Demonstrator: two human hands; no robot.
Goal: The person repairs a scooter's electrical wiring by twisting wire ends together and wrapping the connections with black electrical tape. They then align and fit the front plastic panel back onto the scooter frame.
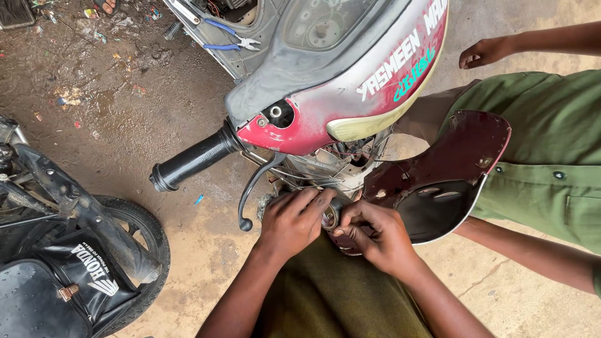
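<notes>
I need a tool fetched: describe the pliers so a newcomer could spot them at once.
Start at the scooter's red and grey handlebar cowl in the middle. Look past its top edge to the open grey body at the top of the view; the pliers lie there. Their blue handles set them apart from the grey parts around them.

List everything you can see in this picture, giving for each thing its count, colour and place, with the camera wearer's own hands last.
Scooter front cowl: one, red and grey, top centre.
Handlebar grip: one, black, left of the cowl.
Brake lever: one, black, below the grip.
Loose body panel: one, dark red, right, in front of a co-worker.
Pliers: one, blue handles, top, on the scooter.
Second motorcycle: one, black, lower left.
Co-worker's hand: one, upper right; green clothing below it.
Ground: brown, dirty.
Left hand: fingers on a small round part under the cowl.
Right hand: fingers pinching the same part.
</notes>
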